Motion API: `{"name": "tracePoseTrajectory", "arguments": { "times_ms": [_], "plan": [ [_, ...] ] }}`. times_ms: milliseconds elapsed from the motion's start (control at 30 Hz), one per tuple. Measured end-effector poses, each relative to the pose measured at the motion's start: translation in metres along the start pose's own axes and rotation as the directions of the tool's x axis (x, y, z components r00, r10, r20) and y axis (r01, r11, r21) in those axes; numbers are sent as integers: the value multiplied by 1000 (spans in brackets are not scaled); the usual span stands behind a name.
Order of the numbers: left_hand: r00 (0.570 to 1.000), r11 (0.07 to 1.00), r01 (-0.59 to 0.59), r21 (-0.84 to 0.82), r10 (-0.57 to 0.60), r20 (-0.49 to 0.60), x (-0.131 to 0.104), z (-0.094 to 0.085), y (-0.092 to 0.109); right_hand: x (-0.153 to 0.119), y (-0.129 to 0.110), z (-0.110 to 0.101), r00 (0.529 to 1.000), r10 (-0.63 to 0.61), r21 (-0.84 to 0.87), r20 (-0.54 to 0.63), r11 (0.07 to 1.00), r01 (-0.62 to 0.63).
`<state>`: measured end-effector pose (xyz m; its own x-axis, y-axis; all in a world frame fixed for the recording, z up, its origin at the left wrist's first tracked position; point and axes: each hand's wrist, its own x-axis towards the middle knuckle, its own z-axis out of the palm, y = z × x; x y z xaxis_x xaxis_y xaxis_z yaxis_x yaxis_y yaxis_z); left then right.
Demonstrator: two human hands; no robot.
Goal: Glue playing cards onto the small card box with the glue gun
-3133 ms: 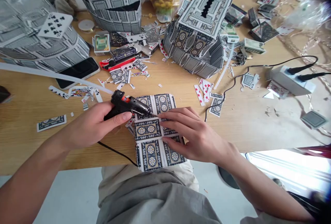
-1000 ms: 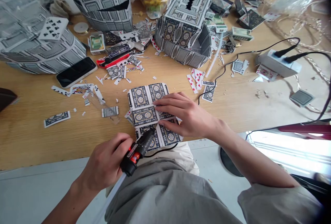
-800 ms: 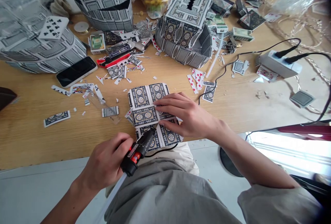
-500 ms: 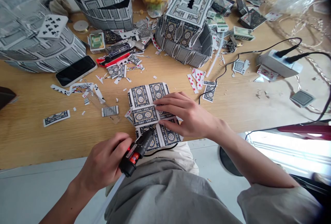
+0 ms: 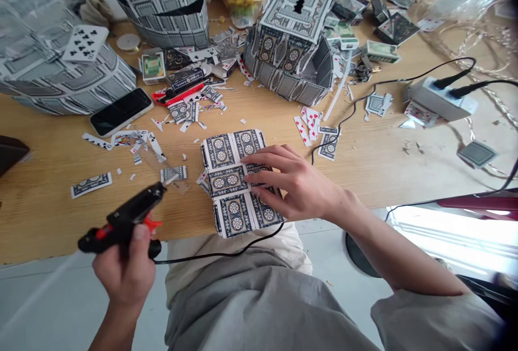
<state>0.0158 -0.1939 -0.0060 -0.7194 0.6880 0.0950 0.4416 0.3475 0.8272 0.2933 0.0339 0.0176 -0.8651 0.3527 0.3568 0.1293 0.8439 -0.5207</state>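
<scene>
My left hand (image 5: 126, 267) is wrapped round the handle of a black and red hot glue gun (image 5: 135, 208). A pale glue stick sticks out of its back end, and its nozzle points right, over a cut card (image 5: 173, 173) and a clear strip on the table. At the table's front edge lies a panel of joined playing cards (image 5: 230, 179), blue-and-cream backs up, with white strips between them. Spread over the panel's right side is my right hand (image 5: 289, 181), fingers apart, the fingertips resting on it. The hand hides part of the panel.
A black phone (image 5: 121, 112), a red cutter (image 5: 182, 94) and card scraps lie beyond the panel. Woven card baskets (image 5: 68, 70) stand back left, a card-built box (image 5: 297, 5) at back centre. The black cord (image 5: 352, 110) runs to a white power strip (image 5: 441, 97) on the right.
My left hand has drawn the glue gun away from the panel, to the left, and turned it. The panel's lower left card now shows. My right hand stays on the panel, nearly unmoved.
</scene>
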Motion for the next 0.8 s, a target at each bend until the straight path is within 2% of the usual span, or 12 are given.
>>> {"name": "tracePoseTrajectory", "arguments": {
  "times_ms": [67,100,167,233,267,333,433,500,567,700,733,800],
  "plan": [
    [964,958,266,-107,-266,8,14,3,0,0,-2,2,1000,2,-15,-25,1000,-2],
    [928,921,372,-115,-365,76,23,5,1,0,-3,3,999,9,-23,-44,1000,-10],
    [867,869,487,-82,-471,159,40,5,3,-1,-5,7,996,30,-30,-90,999,-33],
    [833,853,522,29,-517,197,53,4,7,-1,-7,10,988,61,-28,-142,997,-66],
    [822,848,514,128,-529,211,59,4,10,-2,-8,12,983,81,-23,-166,996,-86],
    [835,835,411,366,-505,216,67,4,17,-2,-9,16,971,122,-11,-206,992,-127],
    [898,771,146,620,-367,244,73,9,24,-1,-12,20,950,183,10,-253,982,-186],
    [929,728,41,685,-280,242,76,13,25,0,-15,23,935,219,27,-280,975,-220],
    [943,686,-7,728,-238,234,77,14,24,0,-17,25,916,269,51,-297,963,-266],
    [955,579,-11,816,-236,180,72,4,33,1,-18,28,866,405,132,-294,914,-383],
    [971,584,-1,812,-194,141,67,2,38,0,-17,29,855,434,160,-284,900,-404],
    [998,692,-45,720,-6,68,54,5,49,0,-16,31,840,477,222,-257,875,-429]
  ]
}}
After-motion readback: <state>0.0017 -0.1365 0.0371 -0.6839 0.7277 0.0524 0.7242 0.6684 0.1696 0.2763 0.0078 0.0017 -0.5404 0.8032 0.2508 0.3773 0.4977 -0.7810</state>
